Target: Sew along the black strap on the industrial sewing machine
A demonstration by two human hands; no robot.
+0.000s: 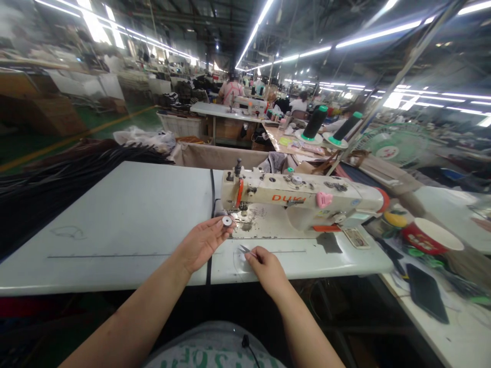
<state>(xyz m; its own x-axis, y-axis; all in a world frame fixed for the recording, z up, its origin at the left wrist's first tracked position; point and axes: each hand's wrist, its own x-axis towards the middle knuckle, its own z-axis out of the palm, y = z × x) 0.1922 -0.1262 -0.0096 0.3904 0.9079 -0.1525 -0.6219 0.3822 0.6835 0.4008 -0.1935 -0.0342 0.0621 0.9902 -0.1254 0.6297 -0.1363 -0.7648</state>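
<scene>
My left hand [205, 243], palm turned up, pinches a small round bobbin [226, 221] at its fingertips, just in front of the needle end of the sewing machine [268, 191]. Lower and to the right, my right hand [266, 268] has its fingers closed on a small pair of thread snips [244, 249], whose blades point left toward the left hand. Most of the snips' handle is hidden inside the fingers. Both hands are over the front part of the white machine table [153, 214]. A pink piece is stuck on the machine's arm.
Black strips [76, 171] are heaped at the left. Two black thread cones [314, 124] stand behind the machine. At the right are a dark phone [426, 294] and a red and white tub [431, 235]. Other people sit at machines farther back.
</scene>
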